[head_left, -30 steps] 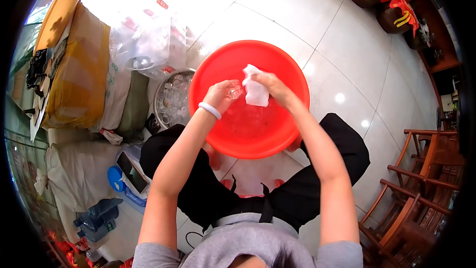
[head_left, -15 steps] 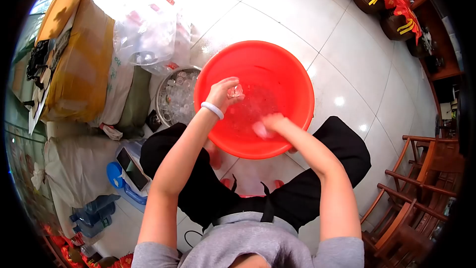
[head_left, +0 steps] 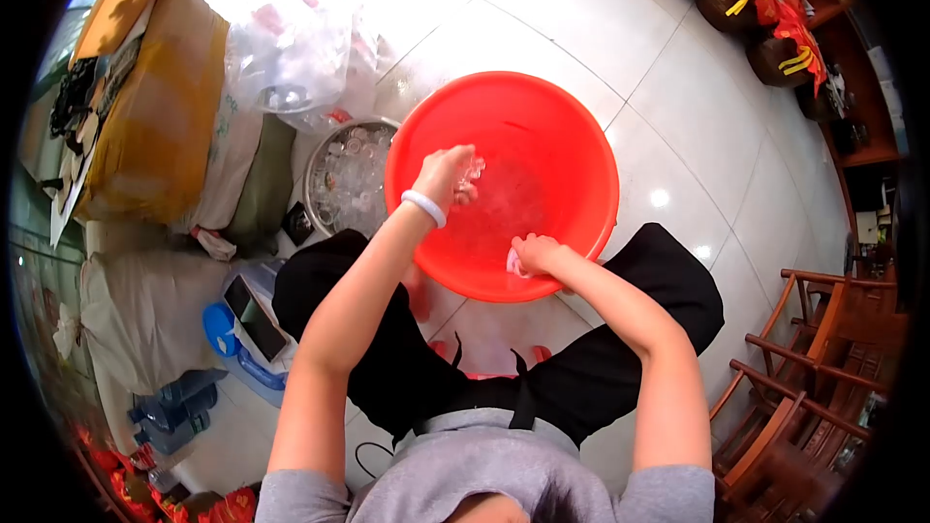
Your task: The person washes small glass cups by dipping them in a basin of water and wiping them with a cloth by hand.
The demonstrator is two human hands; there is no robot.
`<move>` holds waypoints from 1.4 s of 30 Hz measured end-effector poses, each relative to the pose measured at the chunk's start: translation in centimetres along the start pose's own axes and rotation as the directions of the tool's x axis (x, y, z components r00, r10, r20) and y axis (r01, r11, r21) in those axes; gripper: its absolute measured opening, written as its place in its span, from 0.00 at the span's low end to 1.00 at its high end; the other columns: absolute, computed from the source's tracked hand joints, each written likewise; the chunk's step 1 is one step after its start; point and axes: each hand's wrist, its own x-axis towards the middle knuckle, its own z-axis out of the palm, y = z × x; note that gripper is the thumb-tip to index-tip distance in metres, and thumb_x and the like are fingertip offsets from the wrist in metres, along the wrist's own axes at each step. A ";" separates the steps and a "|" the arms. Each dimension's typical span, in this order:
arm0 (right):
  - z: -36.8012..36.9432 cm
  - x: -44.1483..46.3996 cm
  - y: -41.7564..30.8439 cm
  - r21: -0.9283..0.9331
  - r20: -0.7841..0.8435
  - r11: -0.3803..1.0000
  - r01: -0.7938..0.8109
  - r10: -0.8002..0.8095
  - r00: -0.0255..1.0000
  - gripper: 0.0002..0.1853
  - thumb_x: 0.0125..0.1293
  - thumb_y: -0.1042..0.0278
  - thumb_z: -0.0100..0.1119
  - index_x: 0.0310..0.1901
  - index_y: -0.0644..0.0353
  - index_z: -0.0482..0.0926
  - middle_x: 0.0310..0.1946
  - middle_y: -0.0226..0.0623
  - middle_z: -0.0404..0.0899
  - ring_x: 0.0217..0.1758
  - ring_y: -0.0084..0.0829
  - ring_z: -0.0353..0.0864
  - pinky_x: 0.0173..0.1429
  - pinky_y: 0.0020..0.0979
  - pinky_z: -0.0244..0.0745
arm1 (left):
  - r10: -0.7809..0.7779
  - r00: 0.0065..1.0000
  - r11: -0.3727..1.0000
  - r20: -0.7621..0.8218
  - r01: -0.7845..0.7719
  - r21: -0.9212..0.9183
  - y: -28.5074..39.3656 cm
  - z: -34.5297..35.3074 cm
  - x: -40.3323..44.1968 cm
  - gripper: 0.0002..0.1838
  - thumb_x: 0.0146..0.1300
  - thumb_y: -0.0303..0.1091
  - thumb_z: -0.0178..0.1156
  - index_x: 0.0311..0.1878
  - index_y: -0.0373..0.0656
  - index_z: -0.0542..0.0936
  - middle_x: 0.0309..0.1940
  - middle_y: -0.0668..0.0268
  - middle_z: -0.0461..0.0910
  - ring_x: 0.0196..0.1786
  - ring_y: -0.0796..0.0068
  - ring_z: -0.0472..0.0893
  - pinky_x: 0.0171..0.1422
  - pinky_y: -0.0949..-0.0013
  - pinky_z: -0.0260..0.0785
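Note:
A large red plastic basin (head_left: 572, 150) stands on the floor between my knees, with some water in its bottom. My left hand (head_left: 441, 174), a white bangle at its wrist, is over the basin's left side. Its fingers are closed round a small clear glass (head_left: 473, 170), partly hidden by them. Low inside the near right wall of the basin, my right hand (head_left: 539, 254) grips a pinkish-white cloth (head_left: 514, 263). Left of the basin, a round metal bowl (head_left: 312, 196) holds several clear glass-like pieces (head_left: 355, 174).
Clear plastic bags (head_left: 300, 58) lie beyond the metal bowl. A taped cardboard box (head_left: 160, 107) and sacks line the left. A phone (head_left: 254, 318) rests on a blue-lidded container near my left knee. Wooden chairs (head_left: 814, 378) stand at right, dark jars (head_left: 727, 5) at upper right.
My right hand with the cloth has moved slightly down and right, toward the basin's near wall. The glass in my left hand has turned a little. The whole view has shifted slightly.

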 end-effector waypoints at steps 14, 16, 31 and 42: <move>-3.7 -1.5 1.0 -0.019 -0.096 0.993 -0.112 0.110 0.989 0.26 0.54 0.48 0.55 0.50 0.57 0.67 0.46 0.52 0.74 0.49 0.51 0.74 0.51 0.48 0.69 | 0.136 0.937 -0.607 0.321 -0.177 0.775 -9.0 -4.9 3.9 0.19 0.60 0.44 0.51 0.48 0.38 0.70 0.42 0.55 0.76 0.48 0.59 0.75 0.48 0.57 0.69; -4.7 -3.1 -0.6 0.198 -0.376 0.979 -0.049 0.122 0.919 0.25 0.52 0.48 0.56 0.47 0.56 0.68 0.42 0.50 0.75 0.44 0.53 0.76 0.47 0.50 0.70 | 0.102 0.954 -0.606 0.282 -0.166 0.778 -9.8 -5.2 3.6 0.19 0.61 0.44 0.50 0.47 0.39 0.68 0.43 0.52 0.74 0.52 0.53 0.73 0.51 0.58 0.68; -1.1 -2.1 -1.5 0.115 -0.067 0.993 -0.013 0.020 0.998 0.26 0.49 0.54 0.58 0.51 0.53 0.70 0.46 0.49 0.71 0.47 0.49 0.75 0.47 0.44 0.72 | 0.210 0.890 -0.461 0.405 -0.275 0.844 -8.1 -2.5 0.2 0.18 0.55 0.38 0.56 0.47 0.43 0.67 0.39 0.53 0.71 0.40 0.53 0.77 0.40 0.55 0.73; -4.2 -4.5 -3.2 0.362 -0.349 0.932 -0.003 0.139 0.927 0.23 0.55 0.52 0.54 0.50 0.54 0.69 0.48 0.52 0.70 0.50 0.48 0.74 0.54 0.47 0.68 | 0.085 0.958 -0.496 0.273 -0.197 0.845 -9.5 -2.5 0.7 0.14 0.59 0.39 0.48 0.47 0.47 0.70 0.44 0.51 0.73 0.48 0.55 0.75 0.48 0.58 0.71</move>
